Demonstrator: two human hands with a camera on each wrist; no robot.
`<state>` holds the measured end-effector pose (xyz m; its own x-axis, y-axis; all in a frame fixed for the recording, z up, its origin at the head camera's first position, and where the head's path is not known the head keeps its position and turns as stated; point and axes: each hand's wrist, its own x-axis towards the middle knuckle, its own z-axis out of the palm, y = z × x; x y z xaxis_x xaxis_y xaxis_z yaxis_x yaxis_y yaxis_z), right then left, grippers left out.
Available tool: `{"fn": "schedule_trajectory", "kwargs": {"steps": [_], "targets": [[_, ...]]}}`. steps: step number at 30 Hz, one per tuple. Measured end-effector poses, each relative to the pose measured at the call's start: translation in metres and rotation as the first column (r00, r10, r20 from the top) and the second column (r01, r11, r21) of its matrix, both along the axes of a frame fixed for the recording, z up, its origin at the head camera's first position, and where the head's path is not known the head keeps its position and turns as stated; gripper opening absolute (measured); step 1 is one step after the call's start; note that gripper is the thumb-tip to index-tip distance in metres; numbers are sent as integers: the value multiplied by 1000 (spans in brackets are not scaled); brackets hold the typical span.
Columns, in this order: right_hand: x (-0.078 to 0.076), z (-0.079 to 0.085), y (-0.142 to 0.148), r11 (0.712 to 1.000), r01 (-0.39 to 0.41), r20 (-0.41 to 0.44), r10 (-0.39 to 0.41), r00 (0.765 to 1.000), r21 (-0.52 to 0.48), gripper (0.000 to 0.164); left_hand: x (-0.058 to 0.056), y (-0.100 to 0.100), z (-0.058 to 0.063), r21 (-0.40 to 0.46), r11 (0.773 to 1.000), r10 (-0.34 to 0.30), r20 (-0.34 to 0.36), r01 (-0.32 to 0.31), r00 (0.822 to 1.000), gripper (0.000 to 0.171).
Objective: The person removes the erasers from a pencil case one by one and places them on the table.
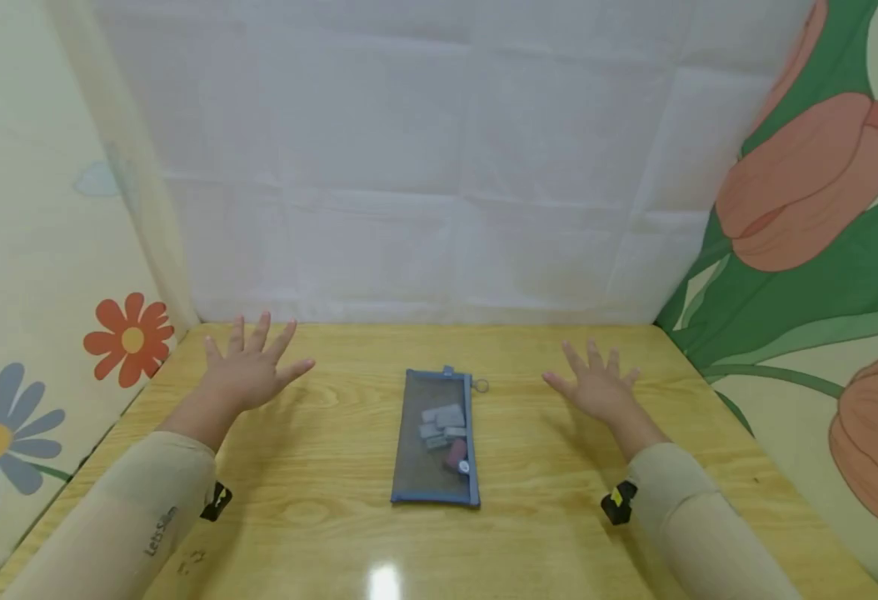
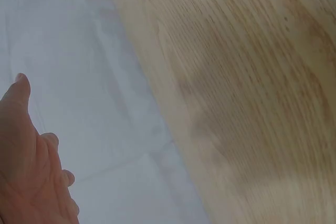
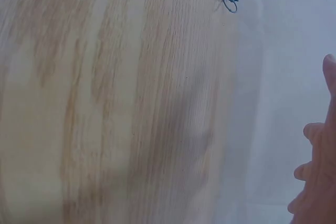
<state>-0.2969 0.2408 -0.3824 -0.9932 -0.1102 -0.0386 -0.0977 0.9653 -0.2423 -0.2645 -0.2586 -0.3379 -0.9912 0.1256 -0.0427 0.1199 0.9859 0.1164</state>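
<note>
A blue-edged mesh zipper pouch (image 1: pixel 431 475) lies flat on the wooden table, between the two hands. Through its dark mesh show several pale grey blocks (image 1: pixel 439 421) and one dark pink block (image 1: pixel 456 453). A small metal ring (image 1: pixel 481 386) sticks out at its upper right corner. My left hand (image 1: pixel 247 375) is held above the table to the left of the pouch, fingers spread and holding nothing. To the right of the pouch, my right hand (image 1: pixel 598 390) hovers likewise with spread fingers. Both wrist views show only a corner of the pouch.
The wooden table (image 1: pixel 319 533) reaches back to a hanging white cloth (image 1: pixel 439 167). Flower-printed cloths stand at the left (image 1: pixel 27 250) and the right (image 1: pixel 806 333) sides. A black wrist camera sits under each sleeve.
</note>
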Motion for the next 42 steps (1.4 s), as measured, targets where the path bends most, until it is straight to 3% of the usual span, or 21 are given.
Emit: {"fn": "schedule_trajectory", "kwargs": {"steps": [11,25,33,42], "targets": [[-2,-4,-5,999,-10,-12,10,1000,-35,90,-7,6,-7,-2,1000,-12,6,12,1000,85],[-6,-7,-17,999,-17,-14,17,1000,-42,92,-19,33,-18,2,999,-45,-11,45,999,83],[-7,-6,-25,999,-11,-5,11,1000,-46,93,-24,62,-23,34,997,-75,3,74,997,81],[-7,-1,-34,998,-12,22,14,1000,-57,94,-23,109,-31,25,986,-163,-21,164,986,77]]}}
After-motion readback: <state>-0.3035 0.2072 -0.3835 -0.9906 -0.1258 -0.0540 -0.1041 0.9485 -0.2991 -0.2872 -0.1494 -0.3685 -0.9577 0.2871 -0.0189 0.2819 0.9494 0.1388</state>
